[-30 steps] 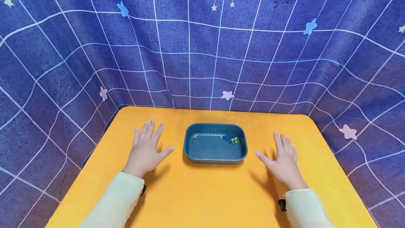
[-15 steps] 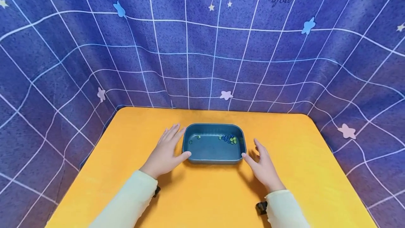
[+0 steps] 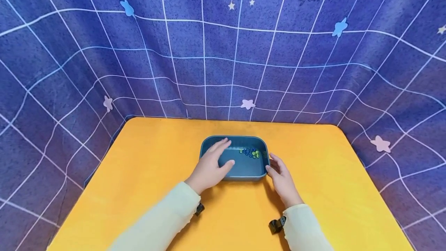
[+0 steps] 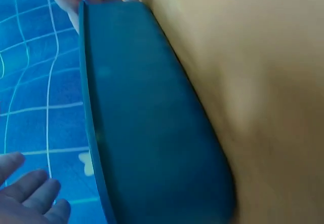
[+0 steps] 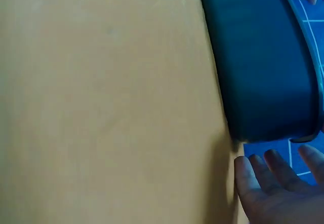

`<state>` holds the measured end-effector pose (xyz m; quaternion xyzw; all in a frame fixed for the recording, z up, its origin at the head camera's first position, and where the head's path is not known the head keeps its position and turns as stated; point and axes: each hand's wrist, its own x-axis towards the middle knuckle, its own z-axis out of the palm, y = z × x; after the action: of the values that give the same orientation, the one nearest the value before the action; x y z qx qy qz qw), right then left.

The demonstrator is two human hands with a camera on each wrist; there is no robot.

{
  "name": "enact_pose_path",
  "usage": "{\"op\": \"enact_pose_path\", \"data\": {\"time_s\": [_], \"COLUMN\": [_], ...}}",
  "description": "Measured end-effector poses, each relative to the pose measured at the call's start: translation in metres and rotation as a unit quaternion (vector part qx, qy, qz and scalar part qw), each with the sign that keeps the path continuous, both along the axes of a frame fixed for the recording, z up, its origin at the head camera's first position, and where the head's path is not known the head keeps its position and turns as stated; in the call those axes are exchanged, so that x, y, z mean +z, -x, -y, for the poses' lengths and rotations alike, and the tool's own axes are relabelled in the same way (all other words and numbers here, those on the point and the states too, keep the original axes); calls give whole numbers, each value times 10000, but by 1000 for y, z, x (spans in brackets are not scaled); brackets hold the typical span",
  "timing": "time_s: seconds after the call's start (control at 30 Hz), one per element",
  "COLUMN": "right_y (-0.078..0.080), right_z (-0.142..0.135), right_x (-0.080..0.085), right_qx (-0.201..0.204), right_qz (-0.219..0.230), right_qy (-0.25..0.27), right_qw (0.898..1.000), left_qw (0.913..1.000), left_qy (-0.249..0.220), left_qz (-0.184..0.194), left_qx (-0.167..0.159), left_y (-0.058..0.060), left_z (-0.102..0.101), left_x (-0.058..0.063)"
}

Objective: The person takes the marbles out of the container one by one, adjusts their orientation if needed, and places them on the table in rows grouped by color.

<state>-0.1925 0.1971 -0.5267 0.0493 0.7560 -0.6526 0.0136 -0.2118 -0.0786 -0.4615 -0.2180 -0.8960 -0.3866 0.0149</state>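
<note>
A dark teal rectangular box (image 3: 244,178) stands without a lid on the yellow table. Small glossy beads (image 3: 251,153), blue and yellow-green, lie clustered at the right inside it. My left hand (image 3: 209,169) reaches over the box's left part, thumb and fingers spread and holding nothing; it hides that end. At the right end is my right hand (image 3: 283,183), thumb tip at the front corner of the rim and fingers beside the outer wall. The right wrist view has the fingers (image 5: 278,178) extended just below the box end (image 5: 263,67).
The yellow tabletop (image 3: 156,146) runs around the box on all sides. Behind it and along both sides hangs a blue cloth (image 3: 223,65) with white grid lines, stars and a cloud. Black wrist straps (image 3: 277,225) show below both pale sleeves (image 3: 167,216).
Both hands have come inward from the table's sides. The left has moved right, from outside the box to above its left part; the right has moved left to the box's right end. The box stays put.
</note>
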Motion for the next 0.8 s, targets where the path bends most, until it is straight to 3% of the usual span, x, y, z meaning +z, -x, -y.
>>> {"op": "enact_pose_path", "data": {"time_s": [0.17, 0.47, 0.8], "right_y": [2, -1, 1], "right_z": [1, -5, -4], "right_x": [-8, -10, -12], "right_qx": [-13, 76, 221], "right_qz": [131, 312, 327], "right_qy": [291, -121, -1], "right_qw": [9995, 9994, 9992], "left_qw": [9992, 9924, 9826], "left_qy": [-193, -528, -606], "left_qz": [317, 1086, 1716], "left_qx": [164, 234, -367], "left_y": [8, 35, 72], "left_z": [-22, -55, -60], "left_x": [2, 6, -18]}}
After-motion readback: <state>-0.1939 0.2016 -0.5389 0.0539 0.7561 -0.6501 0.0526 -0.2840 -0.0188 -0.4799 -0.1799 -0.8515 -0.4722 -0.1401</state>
